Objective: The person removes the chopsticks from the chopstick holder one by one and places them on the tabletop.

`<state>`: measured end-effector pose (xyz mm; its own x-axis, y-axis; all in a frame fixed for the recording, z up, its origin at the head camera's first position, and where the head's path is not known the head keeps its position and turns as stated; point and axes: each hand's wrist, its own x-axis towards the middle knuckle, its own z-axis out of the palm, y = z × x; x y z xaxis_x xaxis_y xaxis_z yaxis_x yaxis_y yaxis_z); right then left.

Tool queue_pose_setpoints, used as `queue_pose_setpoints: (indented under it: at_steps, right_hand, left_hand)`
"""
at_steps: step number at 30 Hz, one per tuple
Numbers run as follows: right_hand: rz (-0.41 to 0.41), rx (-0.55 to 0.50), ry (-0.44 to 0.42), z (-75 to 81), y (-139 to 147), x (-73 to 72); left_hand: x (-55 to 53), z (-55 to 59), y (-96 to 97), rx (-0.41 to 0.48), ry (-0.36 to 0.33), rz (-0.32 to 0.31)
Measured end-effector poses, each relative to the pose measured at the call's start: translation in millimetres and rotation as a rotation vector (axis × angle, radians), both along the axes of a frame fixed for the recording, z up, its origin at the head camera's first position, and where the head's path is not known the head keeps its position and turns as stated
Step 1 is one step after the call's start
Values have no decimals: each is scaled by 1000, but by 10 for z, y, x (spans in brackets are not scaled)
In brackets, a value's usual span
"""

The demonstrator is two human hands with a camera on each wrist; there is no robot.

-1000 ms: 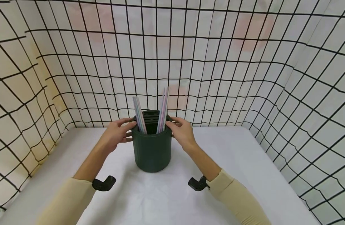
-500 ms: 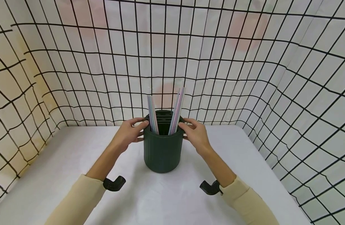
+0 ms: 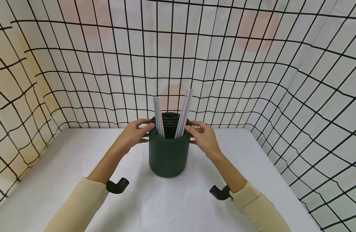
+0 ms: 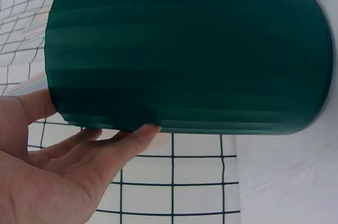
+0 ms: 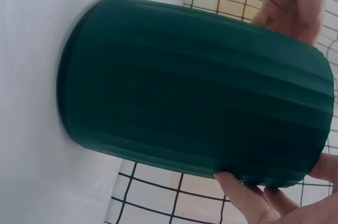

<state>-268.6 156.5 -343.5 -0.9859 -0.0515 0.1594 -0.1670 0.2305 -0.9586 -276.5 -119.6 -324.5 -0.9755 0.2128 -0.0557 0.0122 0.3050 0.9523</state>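
Observation:
A dark green ribbed pen holder (image 3: 168, 156) stands upright on the white table in the middle of the head view. Two bundles of thin pastel sticks lean out of it, the left bundle (image 3: 158, 117) shorter than the right bundle (image 3: 184, 112). My left hand (image 3: 135, 133) grips its left rim, thumb on top and fingers against the outer side. On the opposite rim my right hand (image 3: 206, 138) holds in the same way. The holder's ribbed wall fills much of both wrist views, where the left fingers (image 4: 121, 152) and right fingers (image 5: 243, 195) lie along its side.
The white table (image 3: 166, 206) has black wire mesh (image 3: 224, 80) around its back and sides, with white cloth behind it. A black wrist-worn piece (image 3: 117, 186) sits at the left cuff, and another (image 3: 220, 192) at the right.
Between one second and half a second ago, both hands moved the pen holder to the right across the table. Since then the holder and hands have stayed nearly still.

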Motion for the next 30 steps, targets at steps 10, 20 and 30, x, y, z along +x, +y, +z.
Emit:
queue_pose_setpoints:
  at_steps: [10, 20, 30]
  right_hand:
    - [-3, 26, 16, -7, -17, 11]
    - [22, 35, 51, -44, 36, -12]
    - [59, 154, 19, 19, 81, -43]
  left_hand:
    - [-100, 5, 46, 113, 16, 12]
    - [-184, -73, 4, 186, -3, -30]
    - [-187, -94, -13, 199, 8, -15]
